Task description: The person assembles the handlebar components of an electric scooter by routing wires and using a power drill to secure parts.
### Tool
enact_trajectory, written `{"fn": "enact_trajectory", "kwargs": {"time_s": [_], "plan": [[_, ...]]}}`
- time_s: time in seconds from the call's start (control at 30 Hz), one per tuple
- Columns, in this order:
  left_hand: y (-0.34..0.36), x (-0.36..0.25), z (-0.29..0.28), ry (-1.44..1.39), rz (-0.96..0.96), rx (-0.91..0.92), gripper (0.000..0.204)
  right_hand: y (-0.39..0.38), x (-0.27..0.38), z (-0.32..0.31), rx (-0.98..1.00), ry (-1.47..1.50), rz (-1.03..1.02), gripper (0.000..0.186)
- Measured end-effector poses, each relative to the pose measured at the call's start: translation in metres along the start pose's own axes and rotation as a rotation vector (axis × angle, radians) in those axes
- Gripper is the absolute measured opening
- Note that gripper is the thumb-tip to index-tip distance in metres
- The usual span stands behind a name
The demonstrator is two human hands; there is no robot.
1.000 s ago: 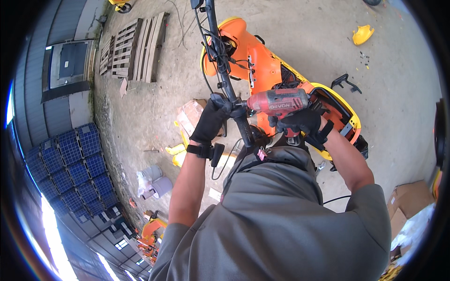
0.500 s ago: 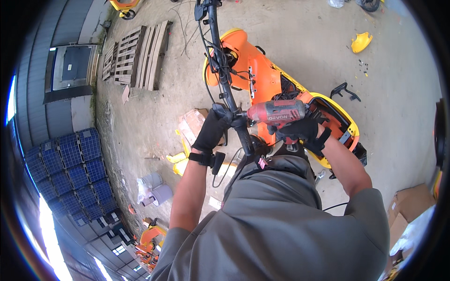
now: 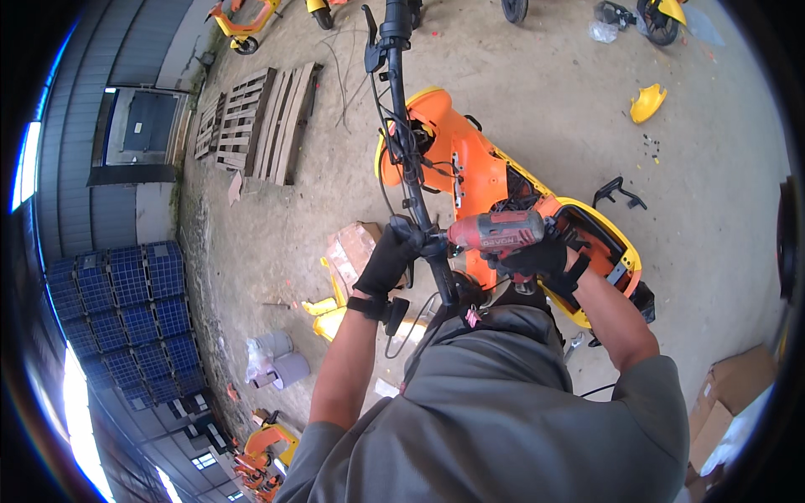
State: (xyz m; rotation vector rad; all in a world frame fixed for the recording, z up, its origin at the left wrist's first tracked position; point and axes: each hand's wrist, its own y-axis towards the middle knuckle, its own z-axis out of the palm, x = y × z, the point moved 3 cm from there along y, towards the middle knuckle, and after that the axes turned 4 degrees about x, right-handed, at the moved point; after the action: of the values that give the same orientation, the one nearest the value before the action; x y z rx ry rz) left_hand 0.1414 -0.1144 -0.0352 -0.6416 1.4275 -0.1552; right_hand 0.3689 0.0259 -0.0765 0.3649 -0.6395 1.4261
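A black handlebar (image 3: 444,281) runs up the middle of the head view, with cables along it. My left hand (image 3: 387,261), in a black glove, is closed around a brake lever's clamp at the near part of the bar. In my gloved right hand (image 3: 543,260) is a red impact driver (image 3: 501,231), gripped by its handle and held level. Its nose points left at the clamp beside my left fingers; whether the bit sits in a screw is too small to tell. Below the bar stands an orange and yellow electric scooter (image 3: 482,197), its body partly uncovered and wiring showing.
Yellow panels (image 3: 331,318) and a cardboard box (image 3: 350,251) lie left of the scooter. A black bracket (image 3: 619,194) and a yellow cover (image 3: 647,103) are on the floor to the right. Wooden pallets (image 3: 289,126) lie farther left; more cartons (image 3: 734,381) stand at lower right.
The view has tilted, so the scooter and handlebar sit a little lower in the picture. Both hands keep their places at the clamp and the impact driver.
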Motion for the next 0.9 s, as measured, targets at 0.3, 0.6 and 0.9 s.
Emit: {"fn": "enact_trajectory", "kwargs": {"time_s": [0.3, 0.6, 0.9], "plan": [[0.006, 0.014, -0.012, 0.126, -0.022, -0.005, 0.023, 0.001, -0.017, -0.012, -0.021, 0.004, 0.03, 0.058], [0.011, 0.033, -0.026, 0.07, 0.007, 0.054, 0.031, -0.001, -0.008, -0.016, 0.005, -0.045, 0.058, 0.061], [0.007, 0.023, -0.009, -0.269, 0.026, 0.051, 0.015, -0.024, -0.026, -0.035, -0.1, 0.071, -0.039, 0.047]]}}
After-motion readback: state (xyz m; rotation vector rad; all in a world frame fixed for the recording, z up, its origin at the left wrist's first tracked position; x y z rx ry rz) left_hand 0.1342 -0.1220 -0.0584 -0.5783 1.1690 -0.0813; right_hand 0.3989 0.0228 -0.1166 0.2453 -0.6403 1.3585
